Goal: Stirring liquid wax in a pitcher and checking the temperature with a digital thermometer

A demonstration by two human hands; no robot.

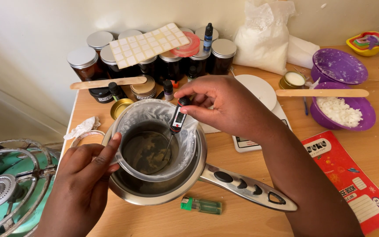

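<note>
1. Black slim digital probe thermometer [177, 119] is pinched at its top between the thumb and fingers [188, 94] of the right hand [224, 103], its metal stem dipping into dark liquid.
2. That liquid sits in a translucent plastic jug [154, 145] inside a steel saucepan [189, 180] on the wooden surface [242, 215].
3. Left hand [82, 180] grips the jug's near rim, thumb hooked over the edge, wrist low.

The right hand [224, 103] pinched a probe thermometer [177, 120] in the plastic jug [154, 140]; the left hand [84, 175] steadied the jug's rim.
</note>
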